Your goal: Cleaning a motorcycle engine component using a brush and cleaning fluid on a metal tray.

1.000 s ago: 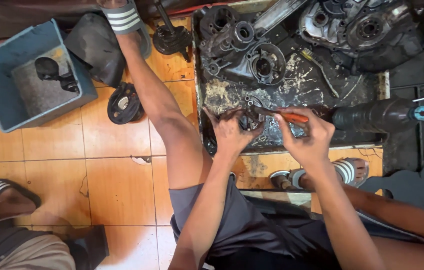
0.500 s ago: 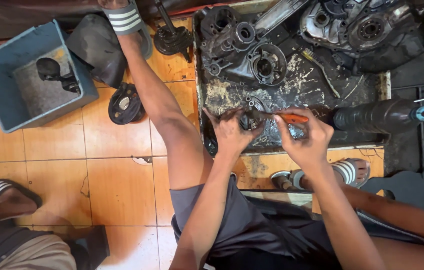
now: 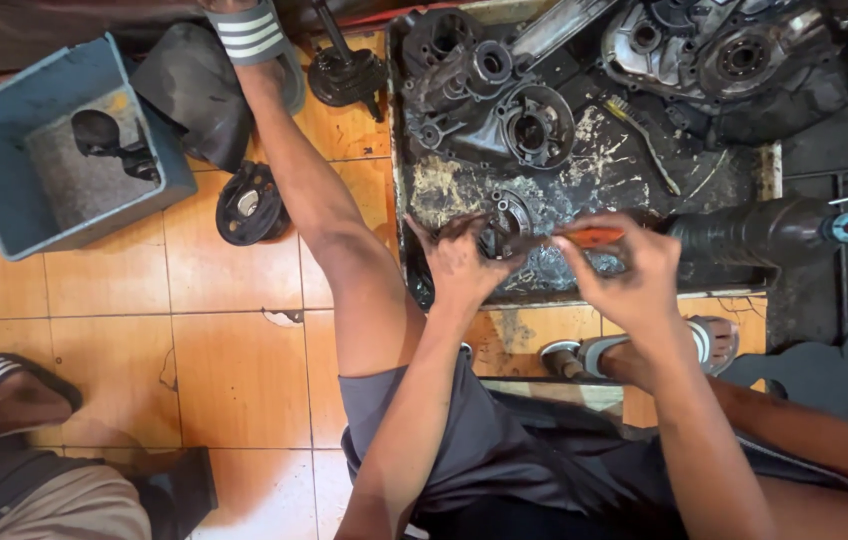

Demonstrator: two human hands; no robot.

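My left hand (image 3: 461, 262) grips a small round greasy metal part (image 3: 500, 228) over the near edge of a dirty metal tray (image 3: 444, 185). My right hand (image 3: 634, 268) holds a tool with an orange handle (image 3: 592, 237), its tip pointing left at the round part. Both hands are smeared with black grease. The tool's tip is hidden between hand and part.
Engine cases and gears (image 3: 529, 125) lie in the tray, a brush (image 3: 644, 140) among them. A black ribbed cylinder (image 3: 744, 232) lies at right. A blue-grey bin (image 3: 64, 150), a black round part (image 3: 249, 203) and another person's sandalled foot (image 3: 9, 380) are on the orange tile floor.
My right hand has shifted a little along the tool beside the round part. The left hand keeps its grip in the same place.
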